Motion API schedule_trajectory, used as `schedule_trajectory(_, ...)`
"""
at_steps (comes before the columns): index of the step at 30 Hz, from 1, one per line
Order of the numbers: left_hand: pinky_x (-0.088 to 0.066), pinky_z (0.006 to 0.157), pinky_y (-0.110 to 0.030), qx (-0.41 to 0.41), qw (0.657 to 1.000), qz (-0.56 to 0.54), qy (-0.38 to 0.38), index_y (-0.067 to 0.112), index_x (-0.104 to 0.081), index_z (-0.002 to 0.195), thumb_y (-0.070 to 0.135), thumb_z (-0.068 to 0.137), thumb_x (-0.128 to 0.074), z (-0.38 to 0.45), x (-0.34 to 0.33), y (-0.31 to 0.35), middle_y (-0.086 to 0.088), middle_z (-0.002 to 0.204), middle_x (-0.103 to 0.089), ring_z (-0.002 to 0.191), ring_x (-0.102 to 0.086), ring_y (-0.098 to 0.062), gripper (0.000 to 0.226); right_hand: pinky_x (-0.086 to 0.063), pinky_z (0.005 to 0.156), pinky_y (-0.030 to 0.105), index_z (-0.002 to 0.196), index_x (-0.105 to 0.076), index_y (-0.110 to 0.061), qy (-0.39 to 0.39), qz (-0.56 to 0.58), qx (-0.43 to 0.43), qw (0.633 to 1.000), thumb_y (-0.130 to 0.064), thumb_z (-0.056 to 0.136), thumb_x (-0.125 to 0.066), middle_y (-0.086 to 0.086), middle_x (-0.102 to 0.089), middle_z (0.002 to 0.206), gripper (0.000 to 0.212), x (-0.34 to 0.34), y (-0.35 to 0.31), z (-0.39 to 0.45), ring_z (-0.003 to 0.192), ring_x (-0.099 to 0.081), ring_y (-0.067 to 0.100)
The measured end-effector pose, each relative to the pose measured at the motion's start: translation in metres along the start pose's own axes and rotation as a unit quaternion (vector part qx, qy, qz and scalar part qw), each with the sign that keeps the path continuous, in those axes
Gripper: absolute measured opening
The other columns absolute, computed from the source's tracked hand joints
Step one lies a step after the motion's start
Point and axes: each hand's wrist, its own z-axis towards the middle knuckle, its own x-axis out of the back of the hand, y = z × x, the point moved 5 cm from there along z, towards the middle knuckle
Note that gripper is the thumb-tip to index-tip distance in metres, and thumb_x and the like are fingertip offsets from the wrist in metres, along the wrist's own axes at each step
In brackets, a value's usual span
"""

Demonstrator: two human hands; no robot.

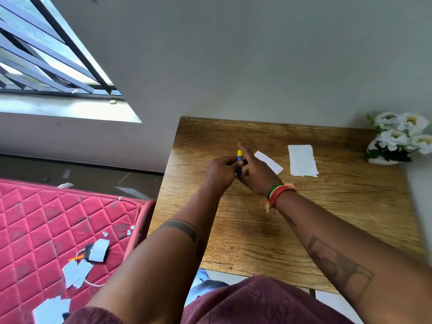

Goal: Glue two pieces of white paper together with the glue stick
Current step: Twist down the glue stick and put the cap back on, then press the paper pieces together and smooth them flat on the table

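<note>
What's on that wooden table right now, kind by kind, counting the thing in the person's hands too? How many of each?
Paper pieces: 2, a narrow strip and a wider sheet
Glue stick: 1, held by the left hand and right hand
Flower pot: 1
Total: 4

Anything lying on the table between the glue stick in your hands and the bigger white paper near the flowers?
Yes. In the head view, the smaller white paper strip lies between the glue stick and the bigger white paper; otherwise bare wooden table.
</note>
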Motion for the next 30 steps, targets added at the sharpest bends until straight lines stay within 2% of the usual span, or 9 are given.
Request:
schedule_trajectory(2, -0.052, 0.078, -0.023, -0.004, 1.0, 0.004, -0.003, 0.018, -0.081, 0.112, 0.02, 0.093, -0.076, 0.004, -0.008, 0.004, 0.002, 0.103, -0.081, 0.093, -0.072, -0.007, 0.02, -0.053, 0.08, 0.031, 0.159, -0.017, -0.032, 0.023, 0.06, -0.027, 0.998, -0.021, 0.094, -0.066, -0.006, -0.064, 0.112, 0.082, 0.005, 0.008, -0.002, 0.087, -0.069, 0.013)
schedule_trajectory(6, -0.055, 0.086, -0.029, -0.029, 0.998, 0.047, 0.001, 0.021, -0.081, 0.116, 0.024, 0.092, -0.077, 0.012, -0.028, 0.023, 0.005, 0.105, -0.079, 0.096, -0.071, -0.01, 0.024, -0.057, 0.085, 0.041, 0.128, -0.061, -0.029, 0.107, 0.094, -0.043, 0.989, -0.022, 0.095, -0.065, -0.003, -0.072, 0.112, 0.034, 0.026, 0.023, -0.001, 0.096, -0.069, 0.015)
schedule_trajectory(8, -0.055, 0.088, -0.031, -0.051, 0.997, 0.06, -0.017, 0.021, -0.079, 0.12, 0.023, 0.093, -0.076, 0.016, -0.045, 0.033, 0.001, 0.111, -0.079, 0.101, -0.07, -0.012, 0.027, -0.055, 0.081, 0.035, 0.121, -0.066, -0.026, 0.145, 0.102, -0.07, 0.982, -0.018, 0.095, -0.064, 0.0, -0.073, 0.111, 0.028, 0.042, 0.032, -0.002, 0.099, -0.069, 0.019)
schedule_trajectory(10, -0.056, 0.093, -0.036, -0.062, 0.995, 0.063, -0.041, 0.02, -0.077, 0.125, 0.021, 0.094, -0.076, 0.02, -0.064, 0.041, -0.002, 0.118, -0.078, 0.109, -0.069, -0.017, 0.031, -0.047, 0.079, 0.027, 0.122, -0.067, -0.02, 0.179, 0.08, -0.083, 0.977, -0.013, 0.095, -0.062, 0.004, -0.073, 0.113, 0.028, 0.059, 0.042, -0.004, 0.1, -0.067, 0.02)
schedule_trajectory(13, -0.054, 0.101, -0.039, -0.057, 0.993, 0.083, -0.069, 0.018, -0.07, 0.132, 0.021, 0.094, -0.076, 0.029, -0.098, 0.054, -0.001, 0.124, -0.074, 0.114, -0.067, -0.017, 0.039, -0.048, 0.08, 0.027, 0.114, -0.068, -0.015, 0.231, 0.082, -0.118, 0.962, -0.013, 0.093, -0.065, 0.004, -0.073, 0.107, 0.022, 0.087, 0.066, -0.009, 0.1, -0.068, 0.022)
schedule_trajectory(17, -0.054, 0.101, -0.039, -0.09, 0.982, 0.136, -0.097, 0.025, -0.073, 0.11, 0.016, 0.096, -0.07, 0.039, -0.143, 0.064, 0.0, 0.112, -0.073, 0.106, -0.067, -0.016, 0.017, -0.05, 0.079, 0.031, 0.109, -0.066, -0.012, 0.318, 0.077, -0.201, 0.923, -0.017, 0.09, -0.071, 0.009, -0.073, 0.107, 0.02, 0.124, 0.112, -0.019, 0.099, -0.068, 0.029)
schedule_trajectory(20, -0.05, 0.106, -0.038, -0.085, 0.978, 0.158, -0.111, 0.018, -0.069, 0.132, 0.02, 0.099, -0.065, 0.047, -0.173, 0.059, -0.004, 0.13, -0.071, 0.12, -0.066, -0.021, 0.034, -0.054, 0.082, 0.037, 0.109, -0.066, -0.011, 0.355, 0.082, -0.244, 0.899, -0.019, 0.089, -0.072, 0.011, -0.074, 0.106, 0.022, 0.148, 0.145, -0.027, 0.1, -0.068, 0.031)
schedule_trajectory(25, -0.05, 0.105, -0.036, -0.097, 0.967, 0.198, -0.127, 0.019, -0.069, 0.133, 0.023, 0.102, -0.062, 0.056, -0.21, 0.062, -0.004, 0.131, -0.069, 0.12, -0.063, -0.021, 0.032, -0.049, 0.077, 0.037, 0.098, -0.063, -0.007, 0.357, 0.055, -0.282, 0.889, -0.017, 0.088, -0.066, 0.015, -0.068, 0.098, 0.015, 0.164, 0.184, -0.03, 0.094, -0.063, 0.034)
schedule_trajectory(30, -0.043, 0.112, -0.033, -0.131, 0.953, 0.239, -0.134, 0.013, -0.072, 0.13, 0.015, 0.1, -0.063, 0.061, -0.228, 0.065, -0.003, 0.137, -0.069, 0.129, -0.06, -0.021, 0.031, -0.043, 0.076, 0.033, 0.103, -0.061, -0.006, 0.321, 0.031, -0.315, 0.893, -0.019, 0.089, -0.067, 0.016, -0.067, 0.105, 0.02, 0.162, 0.202, -0.027, 0.1, -0.062, 0.034)
